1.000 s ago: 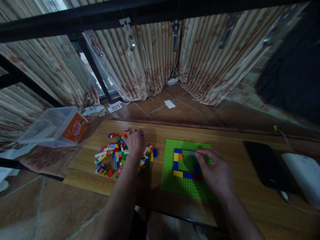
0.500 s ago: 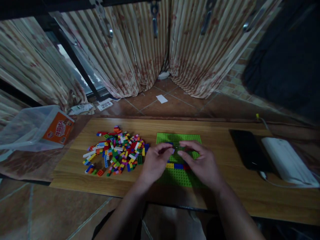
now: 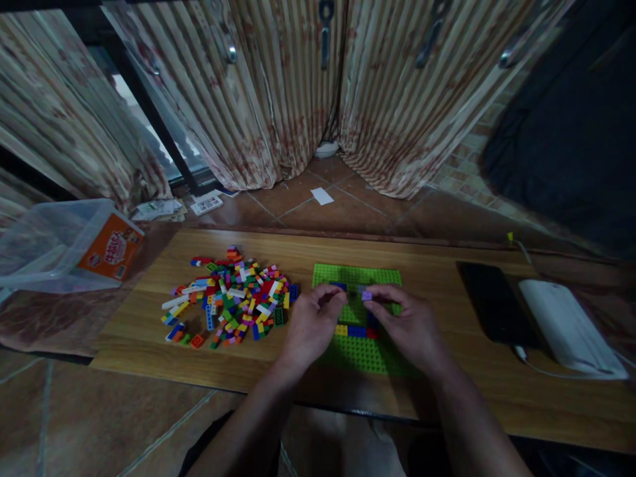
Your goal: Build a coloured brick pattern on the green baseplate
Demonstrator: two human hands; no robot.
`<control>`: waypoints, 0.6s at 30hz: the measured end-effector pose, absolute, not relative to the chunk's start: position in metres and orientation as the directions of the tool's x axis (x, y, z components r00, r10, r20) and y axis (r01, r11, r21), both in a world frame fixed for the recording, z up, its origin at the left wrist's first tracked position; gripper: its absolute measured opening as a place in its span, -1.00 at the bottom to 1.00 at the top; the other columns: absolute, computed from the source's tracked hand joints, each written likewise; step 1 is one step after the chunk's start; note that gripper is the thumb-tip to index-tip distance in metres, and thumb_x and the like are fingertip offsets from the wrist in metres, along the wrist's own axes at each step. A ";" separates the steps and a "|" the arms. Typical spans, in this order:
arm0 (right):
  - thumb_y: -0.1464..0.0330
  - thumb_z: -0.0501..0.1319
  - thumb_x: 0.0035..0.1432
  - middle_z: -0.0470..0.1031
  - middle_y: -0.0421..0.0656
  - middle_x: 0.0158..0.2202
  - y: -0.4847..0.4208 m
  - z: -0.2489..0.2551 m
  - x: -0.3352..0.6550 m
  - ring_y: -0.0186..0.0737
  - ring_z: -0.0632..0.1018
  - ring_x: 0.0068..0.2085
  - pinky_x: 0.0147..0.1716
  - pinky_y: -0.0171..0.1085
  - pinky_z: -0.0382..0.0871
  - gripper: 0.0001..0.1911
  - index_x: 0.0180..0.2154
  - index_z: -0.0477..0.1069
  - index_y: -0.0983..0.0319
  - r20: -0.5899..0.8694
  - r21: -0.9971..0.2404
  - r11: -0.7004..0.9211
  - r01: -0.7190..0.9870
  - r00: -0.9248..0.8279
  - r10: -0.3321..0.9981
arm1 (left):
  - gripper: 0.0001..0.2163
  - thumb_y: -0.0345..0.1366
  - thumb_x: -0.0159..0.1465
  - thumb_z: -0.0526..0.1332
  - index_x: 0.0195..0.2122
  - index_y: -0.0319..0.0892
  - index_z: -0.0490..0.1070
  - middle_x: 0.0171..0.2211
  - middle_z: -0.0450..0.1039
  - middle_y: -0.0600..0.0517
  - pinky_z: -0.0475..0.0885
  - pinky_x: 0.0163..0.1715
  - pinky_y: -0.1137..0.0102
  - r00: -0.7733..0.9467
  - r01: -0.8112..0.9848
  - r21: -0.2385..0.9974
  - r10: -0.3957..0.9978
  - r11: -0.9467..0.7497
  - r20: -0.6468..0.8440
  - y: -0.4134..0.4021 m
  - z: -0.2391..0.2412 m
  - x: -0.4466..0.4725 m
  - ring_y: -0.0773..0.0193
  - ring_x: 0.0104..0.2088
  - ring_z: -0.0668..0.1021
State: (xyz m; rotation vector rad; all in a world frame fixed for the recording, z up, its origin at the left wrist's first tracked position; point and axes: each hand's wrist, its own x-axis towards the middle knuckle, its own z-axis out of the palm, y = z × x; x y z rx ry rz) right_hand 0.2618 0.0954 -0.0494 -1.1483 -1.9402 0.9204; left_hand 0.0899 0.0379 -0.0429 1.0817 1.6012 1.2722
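A green baseplate (image 3: pixel 377 275) lies on the wooden table (image 3: pixel 437 318) with a partial frame of blue, yellow and red bricks on it. Both my hands hover over the plate. My right hand (image 3: pixel 410 328) pinches a small purple brick (image 3: pixel 366 296) at its fingertips. My left hand (image 3: pixel 313 324) is curled beside it, fingertips close to the purple brick; whether it holds anything is hidden. A pile of loose coloured bricks (image 3: pixel 231 298) lies left of the plate.
A clear plastic tub (image 3: pixel 59 245) with an orange label lies on its side at the far left. A black phone (image 3: pixel 494 301) and a white device (image 3: pixel 561 324) with a cable sit at the right. Curtains hang beyond the table.
My left hand left the brick pile and came over the baseplate beside my right hand. A purple brick now shows at my right fingertips. The view has dropped a little.
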 end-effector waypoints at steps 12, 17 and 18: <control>0.20 0.33 0.05 0.43 -0.05 0.05 0.110 -0.069 0.260 0.01 0.42 0.11 0.14 0.09 0.24 -0.81 -0.28 0.62 0.09 0.206 -0.758 0.340 0.558 -0.290 0.935 | -0.83 -0.33 0.27 0.18 -0.22 -0.21 0.56 -0.28 0.62 -0.01 0.44 -0.32 0.41 -0.350 0.321 0.933 0.936 0.162 -0.042 0.040 -0.046 0.077 0.25 -0.33 0.59; 0.22 0.33 0.05 0.43 -0.03 0.04 0.110 -0.074 0.258 0.04 0.40 0.12 0.14 0.10 0.22 -0.82 -0.29 0.63 0.09 0.204 -0.727 0.339 0.597 -0.283 0.937 | -0.82 -0.33 0.28 0.17 -0.22 -0.20 0.56 -0.28 0.62 -0.01 0.44 -0.33 0.40 -0.337 0.382 0.907 0.941 0.175 -0.039 0.039 -0.046 0.077 0.25 -0.35 0.59; 0.22 0.33 0.05 0.44 -0.03 0.03 0.110 -0.074 0.258 0.04 0.41 0.11 0.14 0.10 0.22 -0.83 -0.29 0.63 0.09 0.207 -0.724 0.340 0.601 -0.281 0.937 | -0.82 -0.32 0.28 0.17 -0.22 -0.20 0.56 -0.28 0.62 -0.01 0.44 -0.33 0.40 -0.331 0.385 0.907 0.943 0.169 -0.035 0.039 -0.047 0.076 0.25 -0.35 0.59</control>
